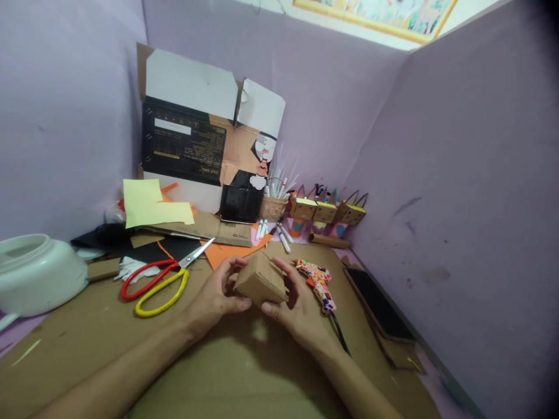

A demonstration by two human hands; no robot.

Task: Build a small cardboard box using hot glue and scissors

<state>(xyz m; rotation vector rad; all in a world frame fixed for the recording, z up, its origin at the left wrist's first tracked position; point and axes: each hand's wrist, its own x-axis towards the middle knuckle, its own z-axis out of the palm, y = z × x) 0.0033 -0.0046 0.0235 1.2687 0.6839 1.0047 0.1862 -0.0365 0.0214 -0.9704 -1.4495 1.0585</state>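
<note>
A small brown cardboard box (261,281) is held just above the cardboard work surface (244,372), gripped from both sides. My left hand (218,295) wraps its left edge, thumb on the front and fingers curled over the top. My right hand (296,305) closes on its right side, thumb under the lower corner. A glue gun with a colourful dotted pattern (318,283) lies just right of my right hand, its dark cord (339,334) trailing toward me.
Red and yellow scissors (159,280) lie to the left. A white bowl (37,273) sits at far left. A printed carton (205,145), a marker basket (273,205), several small cardboard figures (325,212) stand at the back. A dark phone (378,302) lies right.
</note>
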